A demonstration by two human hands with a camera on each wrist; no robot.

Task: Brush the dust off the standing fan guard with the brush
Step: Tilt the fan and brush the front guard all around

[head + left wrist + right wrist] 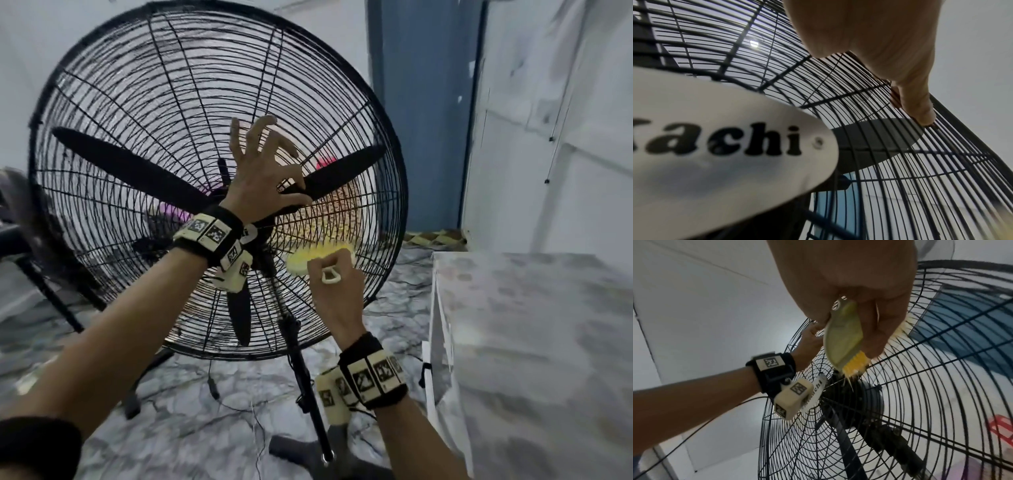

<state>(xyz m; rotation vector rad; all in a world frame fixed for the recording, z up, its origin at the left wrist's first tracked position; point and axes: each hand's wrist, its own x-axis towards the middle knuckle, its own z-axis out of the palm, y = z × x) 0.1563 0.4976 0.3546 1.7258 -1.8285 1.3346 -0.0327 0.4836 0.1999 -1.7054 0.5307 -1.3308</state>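
The fan guard (144, 102), a black wire cage on a tilted stand, fills the middle of the room; all positions below are given relative to it.

Left hand (263, 171): arm stretched forward, palm laid against the guard's front just above and right of the hub badge (715, 154). Its fingers (236, 137) are spread; the thumb and at least one fingertip hook over the wires, so the hand grips the guard itself.

Brush (844, 337): pale green back, yellow bristles, lying against the guard's lower right quarter, below the left hand and beside the hub. The bristles touch the wires and splay through them.

Right hand (337, 291): raised from below, wrist bent, fingers (888, 321) curled tight round the brush body, its white loop showing above the knuckles.

Behind the guard: black blades (116, 164). Right of the guard: a blue door (424, 102) and a white marbled cabinet (534, 342). Below it: the stand pole (305, 366), a cable, marbled floor (191, 421).
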